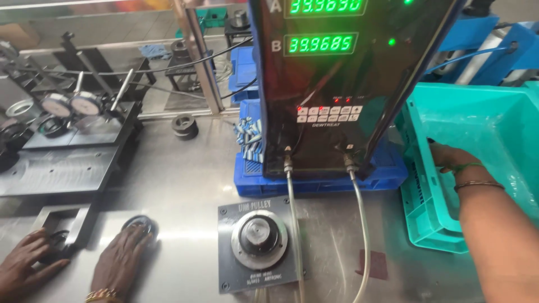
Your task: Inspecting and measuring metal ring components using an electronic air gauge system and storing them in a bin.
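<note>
- Right hand (449, 157) is over the wall of the teal crate (426, 224). Its fingers are hidden inside, so I can't tell how far they're open or whether they hold anything.
- Left hand (120, 258) lies flat on a dark ring part (140, 224) on the steel table (185, 185), fingers extended, covering it rather than gripping.
- 1 more hand (28, 266) at far left, likely a co-worker's, rests by a black fixture block (64, 221).
- Gauge plug (259, 235) on its grey plate is bare, with no ring seated.
- 2 green readouts on the display unit (337, 84) are lit.
- Judgement: ring is at hand but not yet gauged, and seating it on the plug is left.
</note>
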